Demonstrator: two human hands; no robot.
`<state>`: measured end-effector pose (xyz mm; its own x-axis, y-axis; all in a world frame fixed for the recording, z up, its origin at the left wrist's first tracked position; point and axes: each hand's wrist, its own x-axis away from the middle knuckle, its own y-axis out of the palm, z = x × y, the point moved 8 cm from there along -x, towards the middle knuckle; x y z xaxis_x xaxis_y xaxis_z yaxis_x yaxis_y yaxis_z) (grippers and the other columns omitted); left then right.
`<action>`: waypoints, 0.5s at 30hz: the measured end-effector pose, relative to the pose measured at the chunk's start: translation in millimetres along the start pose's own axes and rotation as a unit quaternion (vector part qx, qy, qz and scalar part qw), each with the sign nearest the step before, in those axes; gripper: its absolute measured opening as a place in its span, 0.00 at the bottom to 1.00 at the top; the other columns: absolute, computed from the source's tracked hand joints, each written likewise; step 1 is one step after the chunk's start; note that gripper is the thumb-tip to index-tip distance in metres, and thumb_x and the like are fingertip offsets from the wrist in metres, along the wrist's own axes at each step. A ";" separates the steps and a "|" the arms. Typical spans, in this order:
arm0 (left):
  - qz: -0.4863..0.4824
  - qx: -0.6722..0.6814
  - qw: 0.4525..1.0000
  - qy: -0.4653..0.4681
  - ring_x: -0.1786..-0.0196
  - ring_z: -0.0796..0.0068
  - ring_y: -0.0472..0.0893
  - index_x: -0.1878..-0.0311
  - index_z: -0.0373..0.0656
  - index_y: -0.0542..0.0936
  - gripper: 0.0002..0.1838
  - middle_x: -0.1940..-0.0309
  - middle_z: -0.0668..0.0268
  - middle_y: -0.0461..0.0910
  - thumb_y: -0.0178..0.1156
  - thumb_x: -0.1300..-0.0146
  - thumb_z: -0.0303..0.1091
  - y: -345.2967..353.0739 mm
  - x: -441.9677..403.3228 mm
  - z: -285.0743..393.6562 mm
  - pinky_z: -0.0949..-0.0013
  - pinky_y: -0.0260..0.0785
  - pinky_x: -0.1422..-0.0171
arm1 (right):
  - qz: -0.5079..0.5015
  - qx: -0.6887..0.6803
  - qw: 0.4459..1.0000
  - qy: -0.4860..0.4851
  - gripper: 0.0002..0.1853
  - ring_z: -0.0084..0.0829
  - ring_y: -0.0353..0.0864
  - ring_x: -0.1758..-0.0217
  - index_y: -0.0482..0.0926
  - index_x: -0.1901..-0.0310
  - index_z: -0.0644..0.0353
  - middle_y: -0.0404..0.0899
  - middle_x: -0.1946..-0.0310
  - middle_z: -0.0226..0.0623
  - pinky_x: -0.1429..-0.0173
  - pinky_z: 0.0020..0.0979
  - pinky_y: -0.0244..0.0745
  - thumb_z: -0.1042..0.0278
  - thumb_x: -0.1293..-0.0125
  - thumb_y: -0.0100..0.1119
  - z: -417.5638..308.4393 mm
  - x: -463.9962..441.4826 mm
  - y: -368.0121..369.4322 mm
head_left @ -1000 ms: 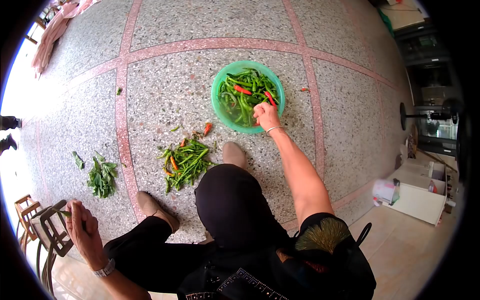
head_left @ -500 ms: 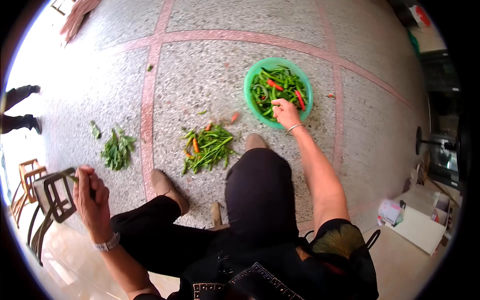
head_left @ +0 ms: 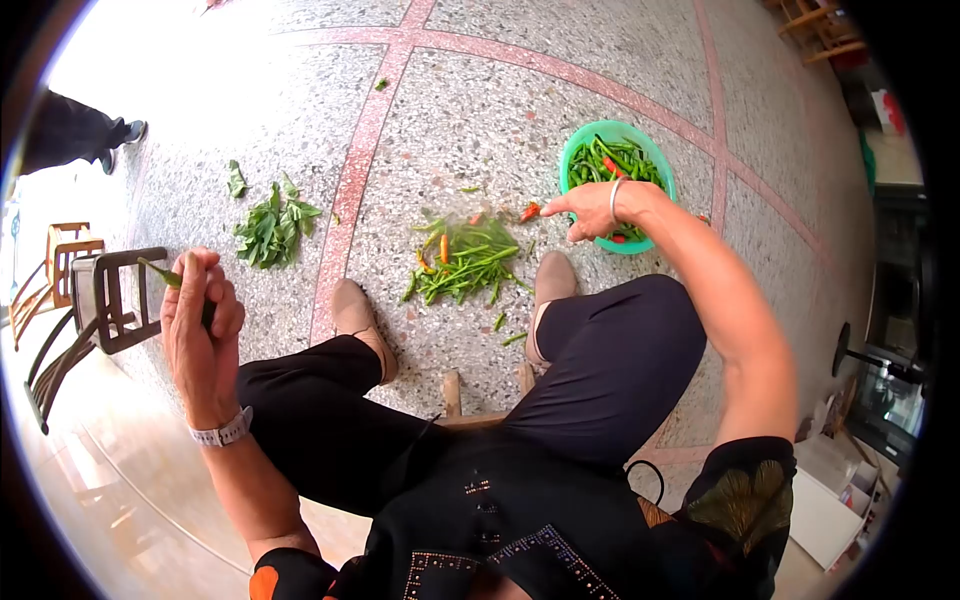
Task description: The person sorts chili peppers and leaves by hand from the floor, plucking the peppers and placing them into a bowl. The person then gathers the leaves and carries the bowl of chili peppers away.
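My left hand point(head_left: 203, 315) is raised at the left, fingers closed round a slim green chili pepper point(head_left: 160, 273) whose tip pokes out. Something dark also shows in its palm, too small to make out. My right hand point(head_left: 595, 208) is over the near left rim of a green basin point(head_left: 668, 180), index finger stretched leftward and thumb apart, with nothing visible in it. Green and red chili peppers point(head_left: 632, 160) fill the basin. A red pepper piece point(head_left: 530, 212) lies on the floor just off that fingertip. A pile of green peppers point(head_left: 470, 265) lies between my feet.
Left of the pile lies a heap of green leaves point(head_left: 275, 228). A stool point(head_left: 120, 300) and a wooden chair point(head_left: 72, 265) stand at the left. Another person's legs point(head_left: 75, 130) show at upper left. At lower right is a white box point(head_left: 825, 505).
My right hand has come from above the peppers to the basin's near left rim, its index finger now extended. My right knee has swung outward, and the view has shifted.
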<state>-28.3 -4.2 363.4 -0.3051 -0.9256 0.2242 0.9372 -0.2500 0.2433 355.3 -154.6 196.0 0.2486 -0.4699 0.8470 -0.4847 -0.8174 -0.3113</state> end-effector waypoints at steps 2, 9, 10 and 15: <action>0.006 0.006 1.000 0.001 0.81 0.90 0.57 0.53 0.40 0.76 0.09 0.73 0.75 0.66 0.51 0.26 0.36 -5.6 2.3 -0.2 0.82 0.47 0.79 | 0.025 0.037 0.999 -0.007 0.29 0.39 0.82 0.59 0.66 0.33 0.54 0.83 0.61 0.45 0.56 0.40 0.76 0.71 0.36 0.57 6.7 -35.4 2.8; 0.034 0.038 0.998 0.023 0.80 0.90 0.60 0.50 0.38 0.76 0.08 0.73 0.74 0.68 0.54 0.29 0.29 -24.5 19.8 5.1 0.83 0.49 0.78 | 0.213 0.153 0.963 -0.064 0.16 0.50 0.82 0.53 0.79 0.51 0.59 0.82 0.60 0.53 0.50 0.43 0.76 0.70 0.44 0.59 -22.4 -35.9 -11.3; 0.048 0.039 0.998 0.022 0.80 0.90 0.59 0.50 0.38 0.76 0.08 0.74 0.75 0.67 0.55 0.29 0.29 -27.2 21.8 6.4 0.82 0.49 0.78 | 0.238 0.146 0.959 -0.055 0.15 0.50 0.82 0.53 0.81 0.54 0.60 0.82 0.60 0.54 0.51 0.43 0.77 0.71 0.44 0.59 -20.7 -26.8 -15.2; 0.048 0.046 0.997 0.040 0.82 0.91 0.58 0.54 0.40 0.77 0.06 0.78 0.79 0.64 0.54 0.29 0.30 -40.3 25.8 9.5 0.82 0.48 0.80 | 0.236 0.207 0.949 -0.020 0.10 0.48 0.84 0.57 0.84 0.66 0.66 0.83 0.64 0.55 0.54 0.42 0.79 0.75 0.48 0.53 -3.0 -32.6 -10.2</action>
<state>-75.6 -15.3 368.3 -0.1966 -0.9647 0.1754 0.9407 -0.1352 0.3112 349.6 -130.0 172.9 0.1213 -0.8220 0.5564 -0.1809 -0.5695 -0.8018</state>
